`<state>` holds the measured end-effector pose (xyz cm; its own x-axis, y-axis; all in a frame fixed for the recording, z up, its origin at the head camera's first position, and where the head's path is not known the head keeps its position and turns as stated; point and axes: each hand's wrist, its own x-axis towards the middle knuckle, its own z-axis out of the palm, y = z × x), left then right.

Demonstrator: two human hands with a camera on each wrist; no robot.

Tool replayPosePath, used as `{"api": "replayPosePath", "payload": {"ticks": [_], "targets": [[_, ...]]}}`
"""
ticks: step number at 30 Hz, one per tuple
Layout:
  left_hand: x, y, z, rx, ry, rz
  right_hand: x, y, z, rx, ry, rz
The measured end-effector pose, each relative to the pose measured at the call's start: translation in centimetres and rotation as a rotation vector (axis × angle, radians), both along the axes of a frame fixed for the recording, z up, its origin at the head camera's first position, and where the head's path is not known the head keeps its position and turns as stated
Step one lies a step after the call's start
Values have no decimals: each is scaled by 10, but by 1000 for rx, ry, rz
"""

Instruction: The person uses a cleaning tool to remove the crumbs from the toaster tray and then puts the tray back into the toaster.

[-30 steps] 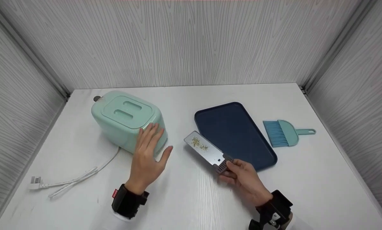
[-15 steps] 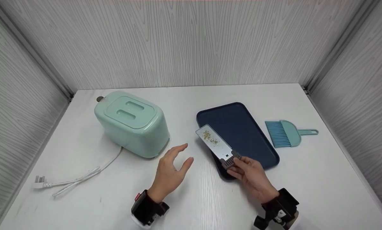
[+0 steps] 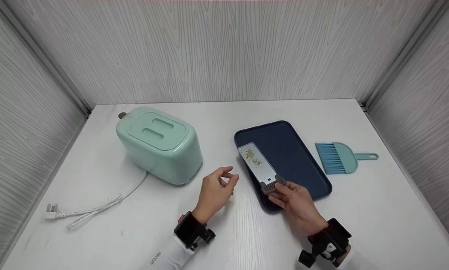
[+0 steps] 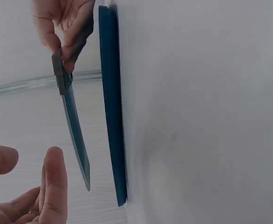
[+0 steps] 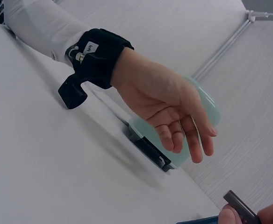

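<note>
Your right grip (image 3: 297, 204) pinched a flat, silvery, grey-ended panel (image 3: 264, 170) above the navy rectangular tray (image 3: 290, 152); your left grip (image 3: 215, 193) hung parted nearby.

The yellowish specks (image 3: 253, 157) on the slim plate (image 3: 263, 171) in the right hand (image 3: 296, 204) are too small to identify. Plate and hand hide part of the navy tray (image 3: 286, 150) below. The left hand (image 3: 214, 192) is cut off in its own wrist view; beyond it, the far side of the mint appliance (image 3: 164, 157) is hidden.
</note>
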<state>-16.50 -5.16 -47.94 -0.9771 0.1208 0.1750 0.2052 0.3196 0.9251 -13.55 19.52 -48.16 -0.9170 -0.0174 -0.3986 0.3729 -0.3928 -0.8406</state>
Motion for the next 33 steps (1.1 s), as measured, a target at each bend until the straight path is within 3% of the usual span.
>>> {"api": "replayPosePath", "payload": {"ticks": [12,17,21,27,33], "targets": [[-9,22,8,33,-108,-36,-9,-11,9,-11,8,-7],[-14,31,7,121,-174,-54,-10,-16,12,-40,40,19],[-17,36,4,166,-177,-62,-8,-19,14,-60,47,38],[-22,38,1,219,-177,-28,-6,-18,12,-70,32,45],[-24,38,4,324,-249,-20,-7,-17,11,-65,29,48]]}}
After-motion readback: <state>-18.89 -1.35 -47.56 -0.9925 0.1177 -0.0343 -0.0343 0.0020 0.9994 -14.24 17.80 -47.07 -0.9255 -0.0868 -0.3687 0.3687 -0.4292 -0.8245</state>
